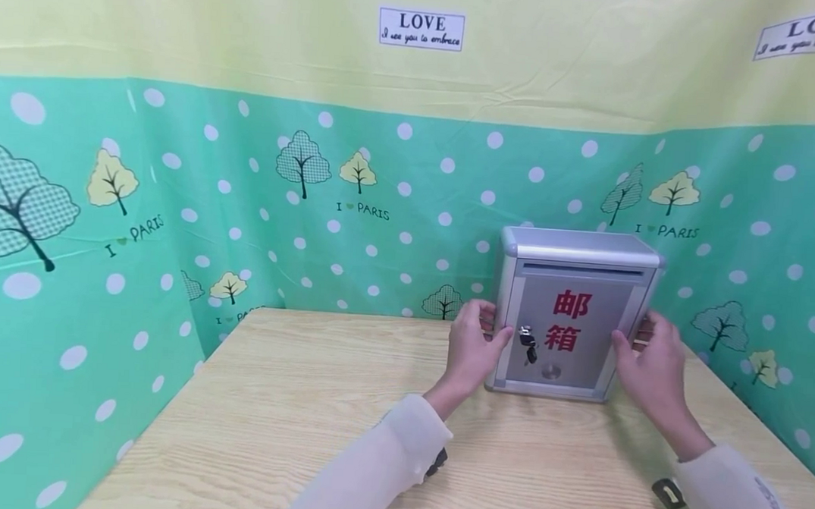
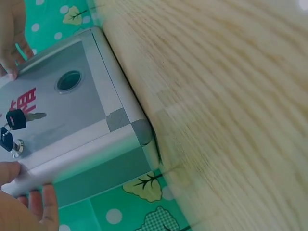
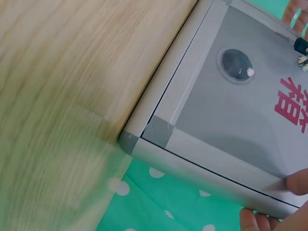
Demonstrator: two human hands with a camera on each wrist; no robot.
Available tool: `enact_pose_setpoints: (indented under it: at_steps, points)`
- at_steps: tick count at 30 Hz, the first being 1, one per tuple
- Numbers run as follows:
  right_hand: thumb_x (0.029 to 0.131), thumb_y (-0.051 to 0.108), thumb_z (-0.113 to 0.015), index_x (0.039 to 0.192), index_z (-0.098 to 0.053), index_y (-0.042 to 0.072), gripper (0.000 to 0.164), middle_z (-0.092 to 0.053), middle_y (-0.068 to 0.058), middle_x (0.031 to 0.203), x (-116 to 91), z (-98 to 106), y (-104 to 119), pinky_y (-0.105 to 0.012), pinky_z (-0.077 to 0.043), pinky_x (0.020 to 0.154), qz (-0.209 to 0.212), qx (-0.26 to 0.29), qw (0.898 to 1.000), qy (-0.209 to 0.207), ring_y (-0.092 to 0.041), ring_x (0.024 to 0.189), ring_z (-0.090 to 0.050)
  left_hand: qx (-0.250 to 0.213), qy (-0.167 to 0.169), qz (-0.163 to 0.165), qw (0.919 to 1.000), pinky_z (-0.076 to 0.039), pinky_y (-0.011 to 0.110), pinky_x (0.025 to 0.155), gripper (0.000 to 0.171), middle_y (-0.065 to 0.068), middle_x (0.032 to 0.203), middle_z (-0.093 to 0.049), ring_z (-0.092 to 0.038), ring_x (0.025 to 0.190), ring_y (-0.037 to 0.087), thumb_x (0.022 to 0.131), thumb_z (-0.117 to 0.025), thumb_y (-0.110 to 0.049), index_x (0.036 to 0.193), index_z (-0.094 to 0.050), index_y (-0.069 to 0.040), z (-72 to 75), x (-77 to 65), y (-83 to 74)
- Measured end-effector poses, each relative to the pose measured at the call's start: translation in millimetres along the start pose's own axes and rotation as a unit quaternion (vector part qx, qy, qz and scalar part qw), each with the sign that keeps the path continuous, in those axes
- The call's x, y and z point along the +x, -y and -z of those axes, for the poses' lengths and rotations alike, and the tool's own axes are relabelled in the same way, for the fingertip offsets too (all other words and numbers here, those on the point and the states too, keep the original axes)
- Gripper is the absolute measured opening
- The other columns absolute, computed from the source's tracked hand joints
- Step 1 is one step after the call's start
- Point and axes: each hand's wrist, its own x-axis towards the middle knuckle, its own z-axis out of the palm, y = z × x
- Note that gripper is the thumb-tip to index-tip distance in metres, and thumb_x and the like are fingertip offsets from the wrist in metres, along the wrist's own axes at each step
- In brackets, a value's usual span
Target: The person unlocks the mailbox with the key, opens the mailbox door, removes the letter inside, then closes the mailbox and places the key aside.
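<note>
Wooden table; silver mailbox between left grip and right grip, both pinching its side edges.

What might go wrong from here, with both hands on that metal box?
Two possible risks:
1. The left hand grips the metal box close to the keys hanging at its lock; a shift of grip might knock or snag them.
2. Both it and the right hand grip at the sides, neither supporting from below; the smooth-looking metal might slip if lifted.
</note>
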Motion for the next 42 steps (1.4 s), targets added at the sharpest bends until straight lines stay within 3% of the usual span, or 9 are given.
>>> enact_pose_setpoints:
  at_steps: [10, 17, 27, 36, 42]
  points:
    - [0.104, 0.006, -0.055, 0.149, -0.032, -0.011, 0.054, -0.043, -0.036, 0.134, -0.7, -0.4, 7.8, -0.064, -0.054, 0.091, -0.014, -0.024, 1.000, -0.004, -0.052, 0.120, -0.049, 0.018, -0.034, 0.016, 0.9992, -0.056, 0.017, 0.080, 0.038, 0.000, 0.108, -0.063, -0.060, 0.093, 0.010, 0.088, -0.081, -0.013, 0.120, -0.061, -0.005, -6.6, -5.7, -3.6]
    - [0.103, 0.003, -0.056, 0.145, -0.034, -0.015, 0.051, -0.044, -0.036, 0.128, -2.0, -1.5, 8.2, -0.064, -0.050, 0.090, 0.003, -0.035, 0.999, -0.013, -0.052, 0.117, -0.046, 0.046, -0.061, 0.000, 0.9971, -0.056, 0.021, 0.081, 0.038, 0.001, 0.109, -0.062, -0.060, 0.094, 0.013, 0.089, -0.079, -0.013, 0.122, -0.061, -0.006, -13.6, -8.2, -2.5]
    - [0.103, 0.002, -0.055, 0.147, -0.032, -0.014, 0.052, -0.044, -0.036, 0.130, -1.8, -1.5, 6.2, -0.066, -0.049, 0.093, 0.005, -0.031, 0.999, -0.023, -0.052, 0.119, -0.045, 0.044, -0.070, -0.010, 0.9965, -0.056, 0.024, 0.086, 0.037, 0.003, 0.110, -0.062, -0.060, 0.097, 0.015, 0.091, -0.077, -0.011, 0.123, -0.060, -0.005, -19.7, -7.4, -1.4]
    - [0.104, 0.004, -0.054, 0.150, -0.029, -0.012, 0.055, -0.042, -0.036, 0.133, 1.4, 0.9, 13.2, -0.067, -0.049, 0.094, 0.010, -0.024, 0.999, -0.029, -0.052, 0.119, -0.046, 0.046, -0.076, -0.035, 0.9954, -0.057, 0.025, 0.087, 0.037, 0.006, 0.110, -0.062, -0.061, 0.098, 0.019, 0.092, -0.076, -0.010, 0.124, -0.060, -0.002, -15.5, -3.5, -5.0]
    - [0.104, 0.005, -0.054, 0.149, -0.030, -0.012, 0.054, -0.043, -0.035, 0.132, 3.4, 3.3, 23.7, -0.065, -0.050, 0.093, 0.015, -0.021, 0.999, -0.037, -0.050, 0.118, -0.046, 0.051, -0.080, -0.033, 0.9950, -0.055, 0.026, 0.092, 0.041, 0.005, 0.116, -0.062, -0.060, 0.104, 0.018, 0.092, -0.076, -0.012, 0.128, -0.059, -0.003, -9.8, 4.0, -10.4]
